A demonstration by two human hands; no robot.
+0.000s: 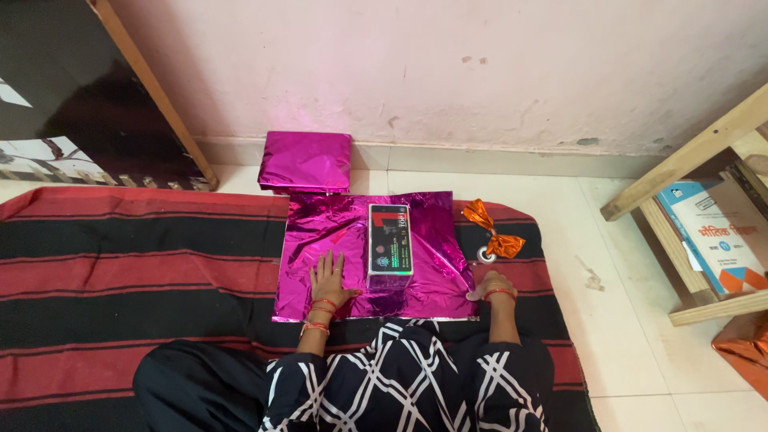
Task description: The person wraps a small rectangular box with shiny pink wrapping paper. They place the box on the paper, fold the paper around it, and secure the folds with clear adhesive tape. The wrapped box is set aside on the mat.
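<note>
Head view: striped mat (120, 264) spans the floor, magenta foil (364, 256) spread at its centre, box (390, 238) lying on it. Left hand (329, 280) rests flat, fingers spread, at 8 o'clock of the box; right hand (493, 286), loosely curled, pins the 4 o'clock corner. Smoothing evenly outward would keep creases out. Orange ribbon (490, 228) lies at 3.

A dark rectangular box (390, 245) with a printed label lies just beside the left hand (328, 280); a magenta foil-wrapped parcel (306, 161) sits well beyond it.
</note>
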